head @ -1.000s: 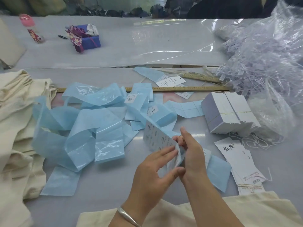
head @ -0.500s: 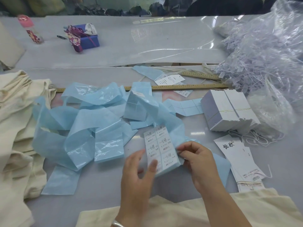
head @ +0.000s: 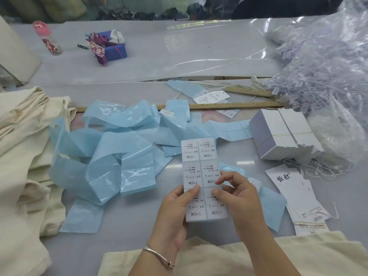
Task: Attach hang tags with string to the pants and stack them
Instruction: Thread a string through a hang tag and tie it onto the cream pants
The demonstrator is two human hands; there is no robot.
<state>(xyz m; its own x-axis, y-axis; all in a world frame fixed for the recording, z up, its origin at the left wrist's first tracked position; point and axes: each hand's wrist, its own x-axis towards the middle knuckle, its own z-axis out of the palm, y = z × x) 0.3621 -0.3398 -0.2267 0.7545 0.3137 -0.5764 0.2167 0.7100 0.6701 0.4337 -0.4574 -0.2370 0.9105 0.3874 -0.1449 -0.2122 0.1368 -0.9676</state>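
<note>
Now the sticker sheet has come up flat and facing me, no longer bent sideways, so a size label can be peeled for a hang tag. My left hand grips its lower left edge, thumb on top; my right hand pinches a label. Hang tags lie to the right, cream pants just below.
</note>
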